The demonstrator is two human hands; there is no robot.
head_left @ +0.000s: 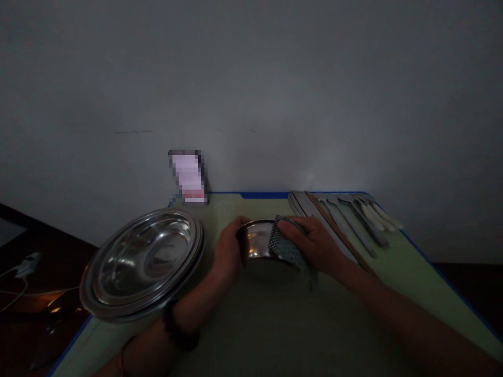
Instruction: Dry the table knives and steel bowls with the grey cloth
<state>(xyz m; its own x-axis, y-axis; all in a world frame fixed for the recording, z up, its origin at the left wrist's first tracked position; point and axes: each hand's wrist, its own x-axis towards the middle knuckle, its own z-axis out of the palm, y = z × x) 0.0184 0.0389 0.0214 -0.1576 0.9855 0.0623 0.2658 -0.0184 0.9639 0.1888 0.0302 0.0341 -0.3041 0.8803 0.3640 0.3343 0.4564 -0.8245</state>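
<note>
A small steel bowl (255, 243) is held tilted just above the green table (251, 324). My left hand (228, 251) grips its left rim, fingers curled round the edge. My right hand (314, 243) presses a checkered cloth (285, 246) against the bowl's right side and inside, fingers closed over the cloth. The scene is dim.
A stack of large steel plates (143, 262) sits at the table's left edge. Several spoons, utensils and a pair of chopsticks (346, 222) lie in a row at the back right. A small blurred card (188, 177) leans on the wall behind. Cables lie on the dark floor at left.
</note>
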